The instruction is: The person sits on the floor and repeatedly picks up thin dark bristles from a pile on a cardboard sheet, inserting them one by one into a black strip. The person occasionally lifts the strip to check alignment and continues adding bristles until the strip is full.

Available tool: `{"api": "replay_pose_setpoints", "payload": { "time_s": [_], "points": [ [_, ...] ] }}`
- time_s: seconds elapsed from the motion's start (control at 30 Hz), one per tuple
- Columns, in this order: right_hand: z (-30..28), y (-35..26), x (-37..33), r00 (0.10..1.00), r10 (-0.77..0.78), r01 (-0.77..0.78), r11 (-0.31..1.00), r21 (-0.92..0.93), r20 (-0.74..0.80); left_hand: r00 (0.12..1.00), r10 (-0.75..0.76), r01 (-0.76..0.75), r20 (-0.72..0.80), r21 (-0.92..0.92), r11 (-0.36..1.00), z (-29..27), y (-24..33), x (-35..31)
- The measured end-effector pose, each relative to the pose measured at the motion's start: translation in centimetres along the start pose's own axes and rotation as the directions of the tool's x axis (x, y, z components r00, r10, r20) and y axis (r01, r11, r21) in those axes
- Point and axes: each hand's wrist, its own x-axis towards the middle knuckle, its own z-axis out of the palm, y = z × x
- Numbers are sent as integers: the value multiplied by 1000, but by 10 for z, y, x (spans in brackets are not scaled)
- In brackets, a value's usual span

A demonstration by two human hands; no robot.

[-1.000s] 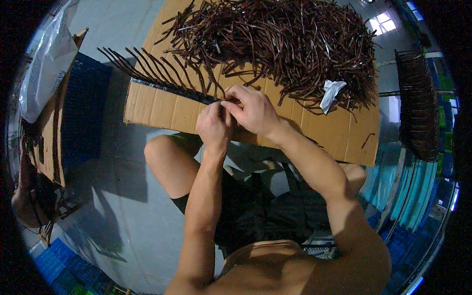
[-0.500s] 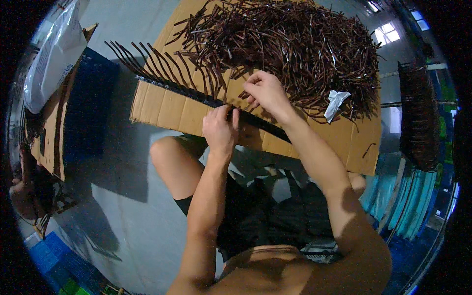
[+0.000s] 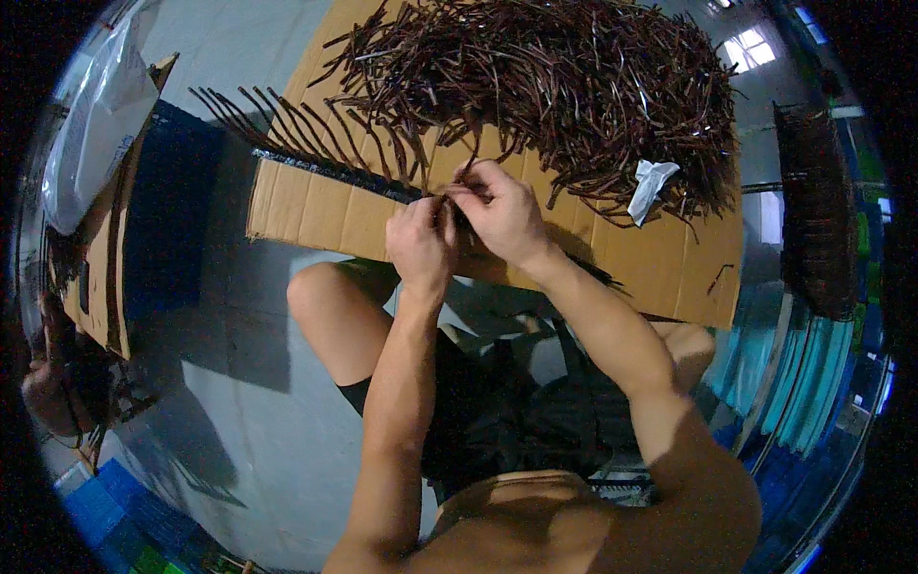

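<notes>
A long dark strip (image 3: pixel 335 172) lies along the near edge of the cardboard, and a row of thin, curved brown sticks (image 3: pixel 311 129) stands out from its far side. My left hand (image 3: pixel 421 247) is closed on this strip near its middle, thumb and forefinger at its upper edge. Close beside it, my right hand (image 3: pixel 507 218) pinches a brown stick (image 3: pixel 469 170) against the strip. The fingertips of both hands almost meet and hide where stick and strip join. Beyond them a big tangled heap of similar brown sticks (image 3: pixel 545 81) covers the far cardboard.
The cardboard sheet (image 3: pixel 660 277) spans my front, with a crumpled white scrap (image 3: pixel 651 188) by the heap. At left stands a blue-sided box (image 3: pixel 172 210) with a clear plastic bag (image 3: pixel 91 143) on it. A dark bristly bundle (image 3: pixel 816 215) hangs at right.
My right hand has come left and slightly down from beside the heap to my left hand, bringing a brown stick to the strip. My left hand has hardly moved.
</notes>
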Motion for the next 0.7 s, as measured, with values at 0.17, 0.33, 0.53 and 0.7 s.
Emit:
{"api": "replay_pose_setpoints", "payload": {
  "time_s": [0.17,0.33,0.53,0.7],
  "points": [
    [-3,-8,0,980,2,9,998,-55,200,1000,0,0,25,6,1000,-1,-5,-1],
    [-35,25,48,942,29,54,970,-237,334,987,-157,156,-47,-28,987,-10,-6,3],
    [-18,39,57,833,254,-1,889,-458,492,995,-90,87,-44,-56,995,-6,-1,-1],
    [-10,33,57,813,419,-131,808,-574,405,999,-52,52,-6,-66,997,-1,0,-6]
  ]
}}
